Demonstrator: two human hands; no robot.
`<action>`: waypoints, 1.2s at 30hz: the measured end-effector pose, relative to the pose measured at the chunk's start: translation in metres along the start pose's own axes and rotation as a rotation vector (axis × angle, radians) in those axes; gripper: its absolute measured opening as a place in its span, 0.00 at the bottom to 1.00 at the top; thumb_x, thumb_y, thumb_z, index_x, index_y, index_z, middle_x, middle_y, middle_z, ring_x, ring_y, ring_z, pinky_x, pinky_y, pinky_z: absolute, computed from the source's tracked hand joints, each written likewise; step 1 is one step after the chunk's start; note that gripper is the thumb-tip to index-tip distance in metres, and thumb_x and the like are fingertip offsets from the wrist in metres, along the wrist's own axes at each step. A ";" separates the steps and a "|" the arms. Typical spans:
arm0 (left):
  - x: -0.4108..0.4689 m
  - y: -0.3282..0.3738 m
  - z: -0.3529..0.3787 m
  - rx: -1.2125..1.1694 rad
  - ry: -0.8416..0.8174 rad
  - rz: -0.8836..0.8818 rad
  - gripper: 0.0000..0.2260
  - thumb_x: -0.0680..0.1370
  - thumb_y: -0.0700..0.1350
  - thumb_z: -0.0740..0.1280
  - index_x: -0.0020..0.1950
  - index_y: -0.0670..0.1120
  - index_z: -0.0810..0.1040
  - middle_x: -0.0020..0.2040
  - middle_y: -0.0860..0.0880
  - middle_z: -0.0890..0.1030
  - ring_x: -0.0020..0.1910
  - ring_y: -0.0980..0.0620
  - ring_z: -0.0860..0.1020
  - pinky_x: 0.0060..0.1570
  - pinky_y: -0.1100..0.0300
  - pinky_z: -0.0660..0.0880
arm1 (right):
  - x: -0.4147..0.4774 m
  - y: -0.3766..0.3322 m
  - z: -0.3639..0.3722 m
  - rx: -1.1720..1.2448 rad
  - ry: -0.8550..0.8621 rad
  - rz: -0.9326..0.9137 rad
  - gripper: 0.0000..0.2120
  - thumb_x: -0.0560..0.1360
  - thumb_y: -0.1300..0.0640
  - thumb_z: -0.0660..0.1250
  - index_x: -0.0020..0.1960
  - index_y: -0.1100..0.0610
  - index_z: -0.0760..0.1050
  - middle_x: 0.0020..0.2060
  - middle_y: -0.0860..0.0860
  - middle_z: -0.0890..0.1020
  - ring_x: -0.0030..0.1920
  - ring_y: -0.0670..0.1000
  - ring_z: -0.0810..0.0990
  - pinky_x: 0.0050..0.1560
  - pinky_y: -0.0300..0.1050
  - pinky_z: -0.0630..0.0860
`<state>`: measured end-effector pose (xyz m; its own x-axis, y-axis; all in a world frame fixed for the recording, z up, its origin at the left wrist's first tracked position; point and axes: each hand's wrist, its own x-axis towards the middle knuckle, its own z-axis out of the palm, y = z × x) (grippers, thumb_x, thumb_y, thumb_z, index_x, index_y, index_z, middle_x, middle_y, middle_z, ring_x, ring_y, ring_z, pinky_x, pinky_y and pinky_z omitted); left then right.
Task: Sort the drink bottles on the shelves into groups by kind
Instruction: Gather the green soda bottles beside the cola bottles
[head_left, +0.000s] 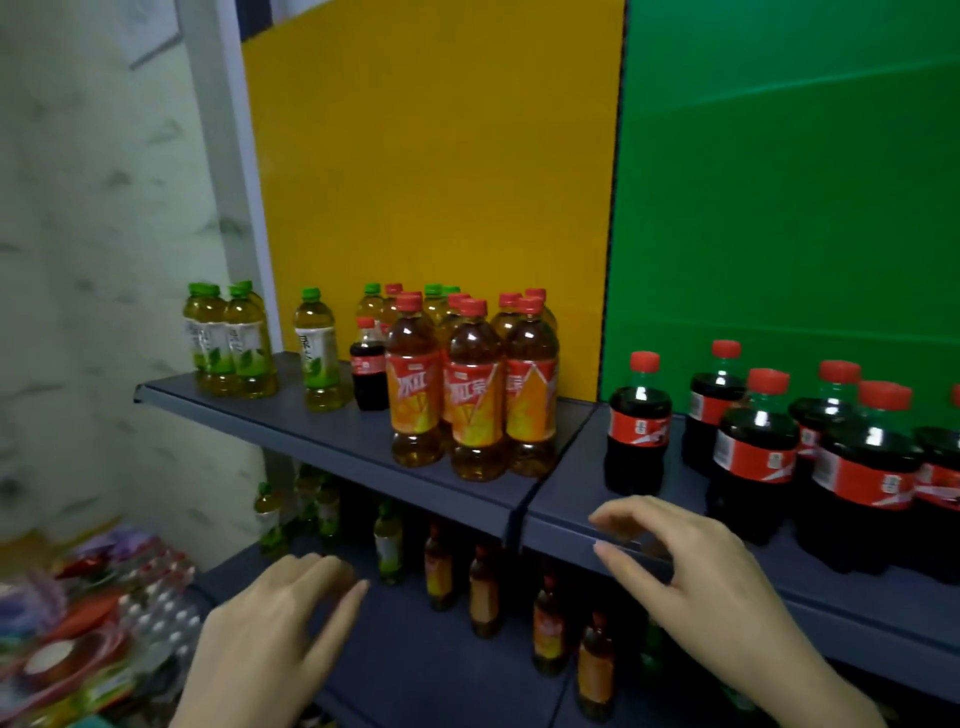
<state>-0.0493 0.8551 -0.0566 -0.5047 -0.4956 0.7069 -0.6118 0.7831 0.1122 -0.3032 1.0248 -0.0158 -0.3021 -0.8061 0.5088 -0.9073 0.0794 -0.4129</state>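
Nearest, the left hand (280, 623) and right hand (691, 566) hover with slack, empty grips before the dark blue metal shelf (322, 434). Farther back, a small red-capped dark cola bottle (369, 366) stands stray between orange-labelled amber tea bottles (470, 395) and green-capped pale tea bottles (317, 358); stiff, smooth plastic, probably light though full, it wants holding round the labelled middle.
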 end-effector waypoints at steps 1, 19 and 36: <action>0.004 -0.009 0.001 -0.008 0.015 -0.002 0.13 0.73 0.59 0.56 0.37 0.57 0.77 0.32 0.61 0.76 0.39 0.62 0.71 0.37 0.68 0.70 | 0.011 -0.006 0.007 0.013 0.012 -0.012 0.06 0.74 0.44 0.64 0.51 0.37 0.73 0.47 0.29 0.76 0.51 0.34 0.75 0.50 0.38 0.75; 0.236 -0.131 0.048 -0.441 0.095 0.110 0.17 0.72 0.60 0.59 0.45 0.50 0.80 0.39 0.57 0.80 0.39 0.59 0.79 0.39 0.54 0.78 | 0.265 -0.059 0.002 -0.005 0.268 -0.232 0.07 0.74 0.52 0.66 0.52 0.48 0.77 0.46 0.39 0.79 0.47 0.33 0.77 0.40 0.26 0.74; 0.437 -0.152 0.157 -0.653 -0.399 0.082 0.23 0.78 0.49 0.63 0.69 0.40 0.62 0.66 0.43 0.71 0.63 0.45 0.71 0.61 0.52 0.69 | 0.429 -0.059 0.057 -0.363 -0.237 0.249 0.20 0.74 0.49 0.65 0.64 0.55 0.71 0.56 0.51 0.78 0.49 0.48 0.80 0.47 0.41 0.77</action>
<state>-0.2725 0.4604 0.1255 -0.7904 -0.4271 0.4391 -0.1417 0.8248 0.5474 -0.3624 0.6409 0.1838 -0.4862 -0.8444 0.2251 -0.8720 0.4517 -0.1888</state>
